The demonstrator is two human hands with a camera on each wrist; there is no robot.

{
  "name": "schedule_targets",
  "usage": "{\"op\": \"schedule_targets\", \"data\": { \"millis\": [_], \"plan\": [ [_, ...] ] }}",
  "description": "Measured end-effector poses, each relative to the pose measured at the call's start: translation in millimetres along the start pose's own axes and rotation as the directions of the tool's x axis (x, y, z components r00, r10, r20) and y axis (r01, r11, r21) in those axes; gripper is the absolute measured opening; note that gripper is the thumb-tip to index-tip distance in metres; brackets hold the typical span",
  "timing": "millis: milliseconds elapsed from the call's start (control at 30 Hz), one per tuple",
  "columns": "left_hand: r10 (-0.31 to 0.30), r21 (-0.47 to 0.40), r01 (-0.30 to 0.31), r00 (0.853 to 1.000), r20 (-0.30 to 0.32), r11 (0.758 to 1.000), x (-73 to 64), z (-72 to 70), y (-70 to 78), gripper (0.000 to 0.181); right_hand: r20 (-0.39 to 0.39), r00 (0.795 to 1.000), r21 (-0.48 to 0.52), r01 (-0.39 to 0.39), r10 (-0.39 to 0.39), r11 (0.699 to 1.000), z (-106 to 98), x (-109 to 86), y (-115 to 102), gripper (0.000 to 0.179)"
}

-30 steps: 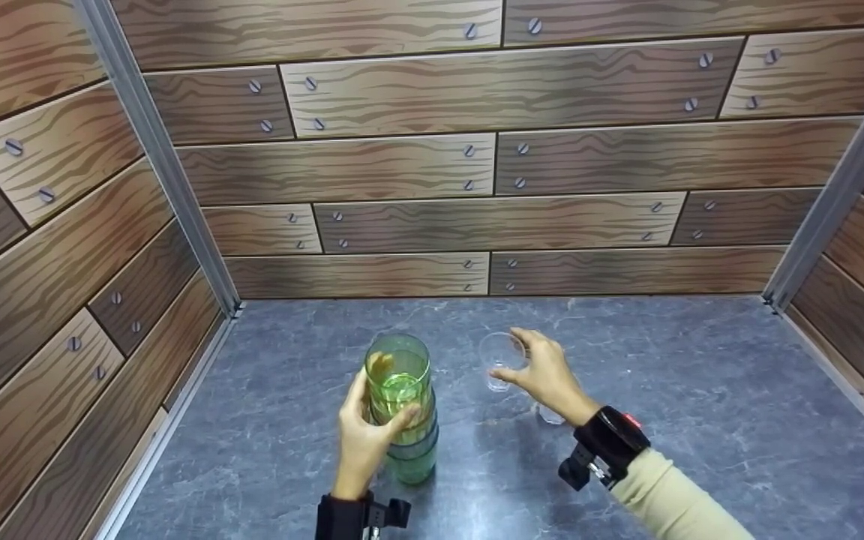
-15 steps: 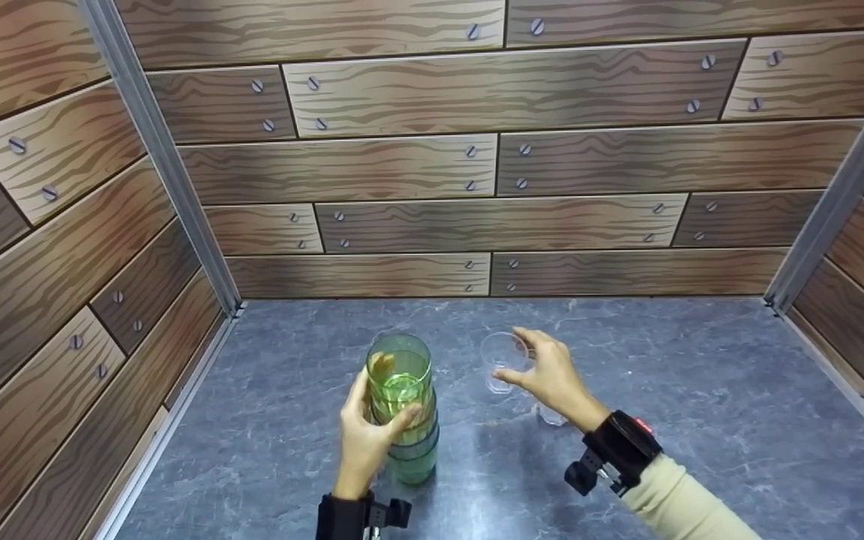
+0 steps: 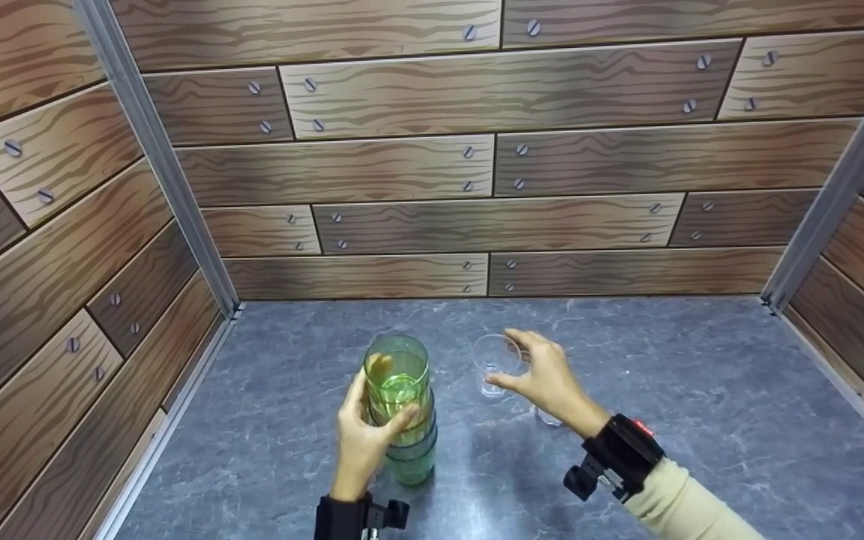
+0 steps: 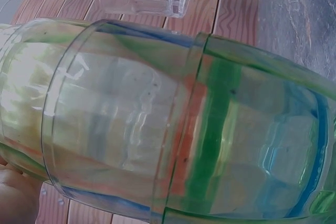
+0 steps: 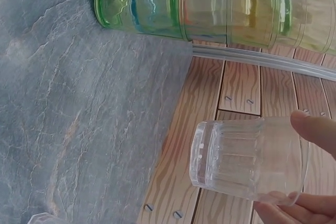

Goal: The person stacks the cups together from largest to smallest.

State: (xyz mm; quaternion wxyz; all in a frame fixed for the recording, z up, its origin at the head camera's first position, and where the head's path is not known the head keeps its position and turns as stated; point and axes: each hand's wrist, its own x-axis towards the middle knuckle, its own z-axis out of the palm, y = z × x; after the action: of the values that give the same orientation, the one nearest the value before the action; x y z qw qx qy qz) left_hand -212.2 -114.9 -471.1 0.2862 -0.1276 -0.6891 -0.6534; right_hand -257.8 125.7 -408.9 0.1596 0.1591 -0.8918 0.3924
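My left hand point(image 3: 363, 442) grips the upper part of a tall stack of nested tumblers point(image 3: 411, 461), its top one green and open-mouthed. In the right wrist view the tumbler stack point(image 5: 210, 6) shows green, blue, reddish and yellow tints, with its green base at the tabletop. To the right, my right hand point(image 3: 548, 379) pinches a clear tumbler point(image 5: 236, 156) near its rim between thumb and fingers. That clear tumbler point(image 3: 493, 381) is upright, mouth up, held above the table and apart from the stack. A second clear tumbler point(image 3: 550, 417) stands on the table, mostly hidden under my right hand.
The grey marble-patterned tabletop point(image 3: 274, 420) stretches around the tumblers. Wood-print panels point(image 3: 402, 169) wall it in at the back and both sides, with metal corner posts point(image 3: 158, 165) between them. Each wrist wears a black camera band point(image 3: 622, 455).
My right hand and the clear tumbler have shifted very slightly left towards the stack. The left hand and the stack stay in place.
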Motion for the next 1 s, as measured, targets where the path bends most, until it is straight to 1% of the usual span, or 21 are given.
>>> {"op": "schedule_targets", "data": {
  "millis": [333,467,667,1000],
  "plan": [
    [0.000,0.032,0.000,1.000,-0.005,0.999,-0.2,-1.1,0.1,0.078,-0.002,1.000,-0.015,0.004,-0.004,1.000,-4,-1.5,-7,0.069],
    [-0.014,0.044,0.014,1.000,-0.009,0.999,0.1,-1.0,0.4,0.079,0.017,1.000,-0.025,-0.002,0.003,1.000,-7,-1.9,-10,0.069],
    [-0.003,0.049,0.004,1.000,-0.016,0.999,0.6,-0.8,0.2,0.078,0.043,0.999,-0.021,-0.004,0.005,1.000,-8,-3.2,-15,0.071],
    [-0.019,0.049,0.019,1.000,-0.012,0.999,-1.0,-0.8,0.2,0.078,0.075,0.997,-0.022,0.003,-0.001,1.000,-11,-5.9,-24,0.073]
  ]
}}
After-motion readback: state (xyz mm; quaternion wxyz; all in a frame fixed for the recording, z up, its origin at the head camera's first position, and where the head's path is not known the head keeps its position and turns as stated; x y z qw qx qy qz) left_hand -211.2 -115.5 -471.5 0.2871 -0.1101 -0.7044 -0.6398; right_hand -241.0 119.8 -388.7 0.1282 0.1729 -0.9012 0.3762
